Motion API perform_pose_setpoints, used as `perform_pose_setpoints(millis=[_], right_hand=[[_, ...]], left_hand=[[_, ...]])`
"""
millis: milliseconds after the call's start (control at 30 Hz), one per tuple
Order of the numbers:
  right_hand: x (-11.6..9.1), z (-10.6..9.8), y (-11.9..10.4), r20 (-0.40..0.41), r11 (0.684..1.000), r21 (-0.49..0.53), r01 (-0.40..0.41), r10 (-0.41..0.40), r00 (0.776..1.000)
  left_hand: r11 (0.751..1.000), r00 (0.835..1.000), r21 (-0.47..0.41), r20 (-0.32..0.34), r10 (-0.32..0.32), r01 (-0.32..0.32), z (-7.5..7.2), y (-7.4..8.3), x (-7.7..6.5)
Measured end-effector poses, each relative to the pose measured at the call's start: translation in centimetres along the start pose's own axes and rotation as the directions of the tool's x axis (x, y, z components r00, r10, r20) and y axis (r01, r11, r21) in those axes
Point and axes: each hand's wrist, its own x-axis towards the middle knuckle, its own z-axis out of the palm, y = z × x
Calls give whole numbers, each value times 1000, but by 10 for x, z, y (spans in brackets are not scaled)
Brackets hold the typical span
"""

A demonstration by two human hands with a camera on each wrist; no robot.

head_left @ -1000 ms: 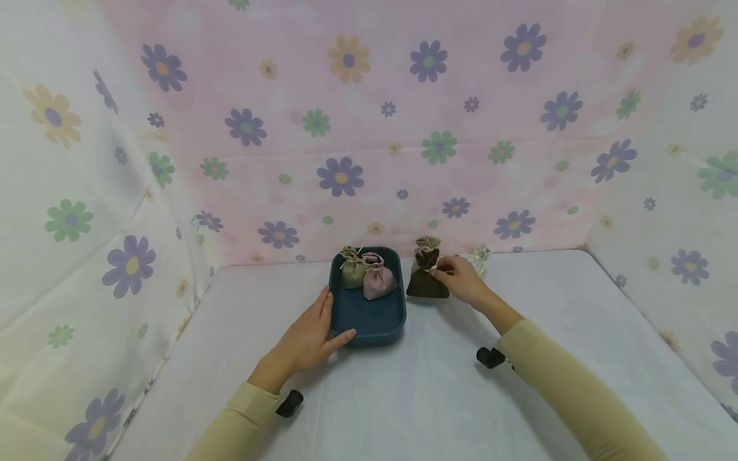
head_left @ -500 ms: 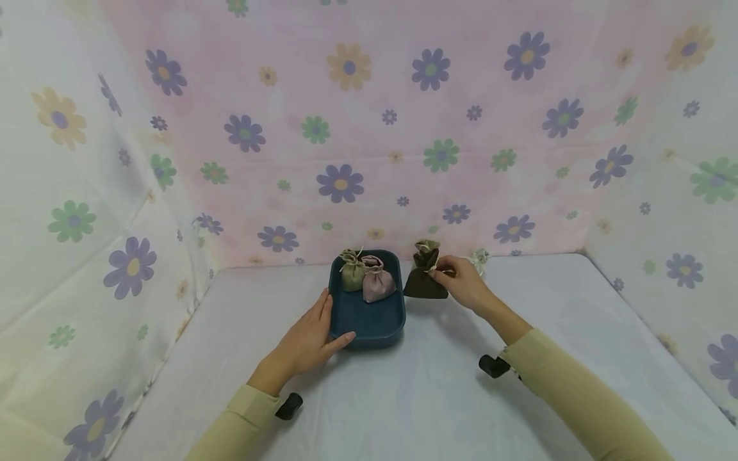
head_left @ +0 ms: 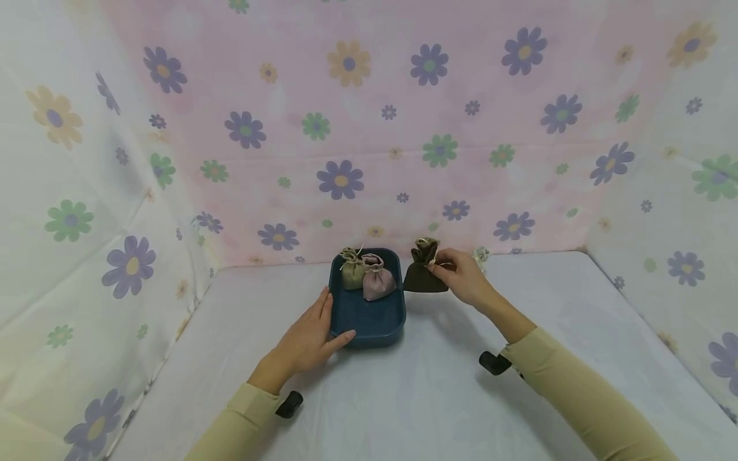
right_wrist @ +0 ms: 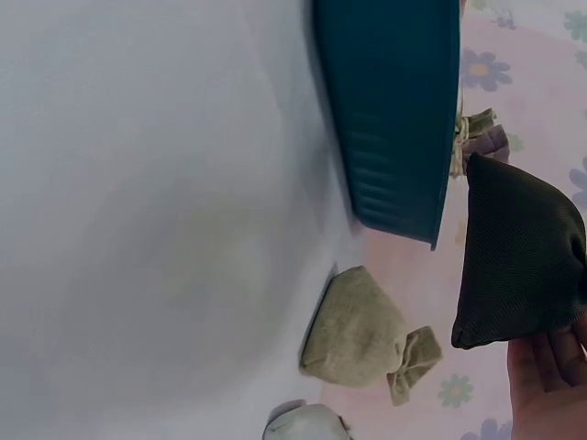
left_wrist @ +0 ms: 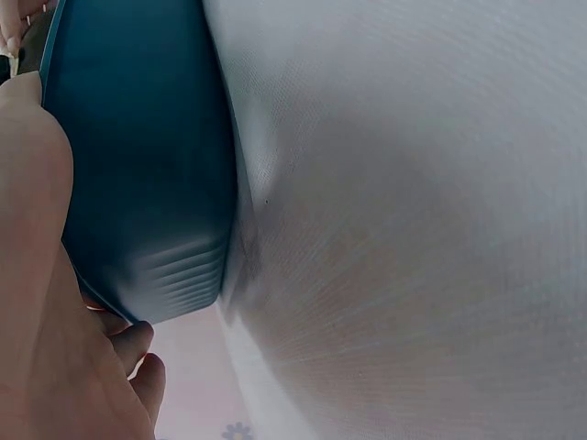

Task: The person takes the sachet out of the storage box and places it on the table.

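Observation:
My left hand (head_left: 305, 336) rests on a dark blue tray (head_left: 369, 320), fingers extended along its left side and thumb on the near rim. Inside the tray, an olive-green drawstring pouch (head_left: 353, 276) and a pink drawstring pouch (head_left: 378, 284) stand side by side at the far end. Just right of the tray, my right hand (head_left: 466, 275) pinches a dark brown drawstring pouch (head_left: 425, 279) by its gathered neck. In the right wrist view that brown pouch (right_wrist: 523, 257) hangs off the table, and my fingers are partly cut off.
A beige pouch (right_wrist: 353, 335) stands on the white tabletop (right_wrist: 165, 229), mostly hidden behind the brown pouch in the head view. Beside it is a pale pouch (right_wrist: 307, 423), its patterned top (head_left: 481, 256) showing past my right hand. Flowered cloth walls (head_left: 398, 173) enclose the table.
My right hand has raised the brown pouch slightly and shifted it a little left, toward the tray. It now covers more of the beige pouch. My left hand and the tray stay put.

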Motion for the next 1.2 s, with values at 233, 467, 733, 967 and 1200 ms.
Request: perform_pose_setpoints(millis=[233,467,733,967,1200], right_hand=[[0,9,-15,18,998,58,13,-14,1000],[3,29,-30,18,997,67,37,-38,999],[6,61,-34,9,995,32,92,-92,996],[11,84,-37,-23,996,11,89,-89,996],[14,105,-40,-12,999,25,25,-25,1000]], left_hand=[[1000,1000,4,-9,-8,8,2,2,-2],[1000,1000,4,-12,-11,11,5,4,-5],[1000,1000,6,-17,-19,19,7,7,-8],[1000,999,-5,-29,-13,13,9,8,-8],[1000,1000,-1,-19,-20,20,8,8,-9]])
